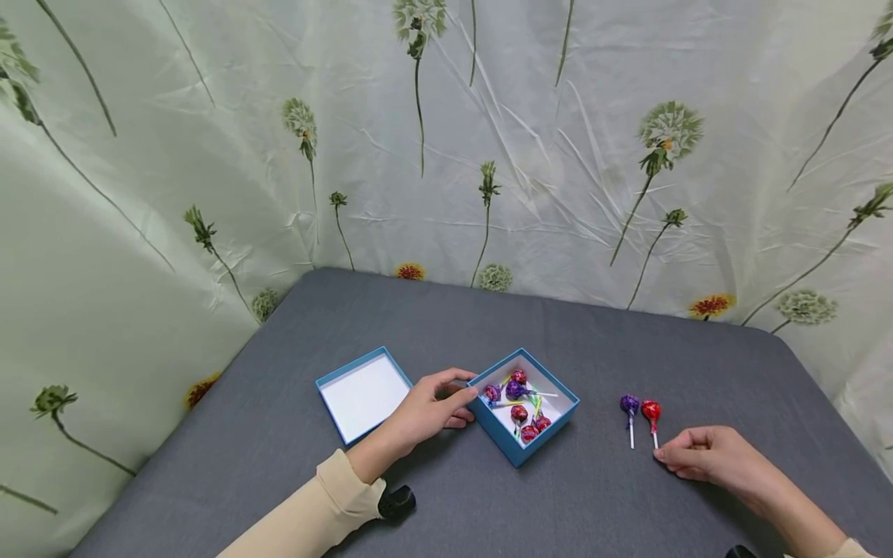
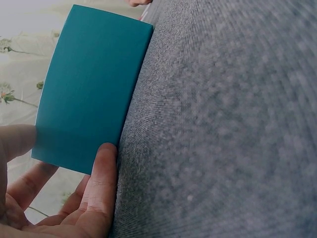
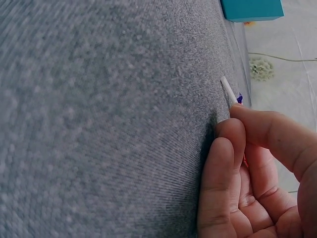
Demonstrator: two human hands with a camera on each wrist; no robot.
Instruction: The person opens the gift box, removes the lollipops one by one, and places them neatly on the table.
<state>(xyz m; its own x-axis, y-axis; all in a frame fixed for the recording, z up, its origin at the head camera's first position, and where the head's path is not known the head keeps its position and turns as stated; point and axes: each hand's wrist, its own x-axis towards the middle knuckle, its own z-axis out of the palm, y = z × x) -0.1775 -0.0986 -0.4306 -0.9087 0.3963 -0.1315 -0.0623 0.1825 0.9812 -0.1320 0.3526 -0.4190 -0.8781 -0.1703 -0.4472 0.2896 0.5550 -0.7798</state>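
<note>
A blue open box (image 1: 518, 457) stands on the grey surface in the head view, holding several wrapped lollipops (image 1: 518, 389) in red and purple. My left hand (image 1: 436, 403) grips its left corner, thumb at the rim and other fingers against the sides. The left wrist view shows the box's plain blue side (image 2: 94, 89) with fingers (image 2: 103, 168) on its lower end. To the right, my right hand (image 1: 718, 461) pinches the stick end of a red lollipop (image 1: 651, 411), whose head points away. A purple lollipop (image 1: 630, 404) lies just left of it; its white stick (image 3: 228, 89) shows beyond my fingertips.
Left of the box lies a blue-edged lid (image 1: 366, 395), white inside up. The grey cloth-covered surface (image 1: 586, 511) extends all round. A pale curtain (image 1: 530, 116) with printed flowers hangs behind and along the sides.
</note>
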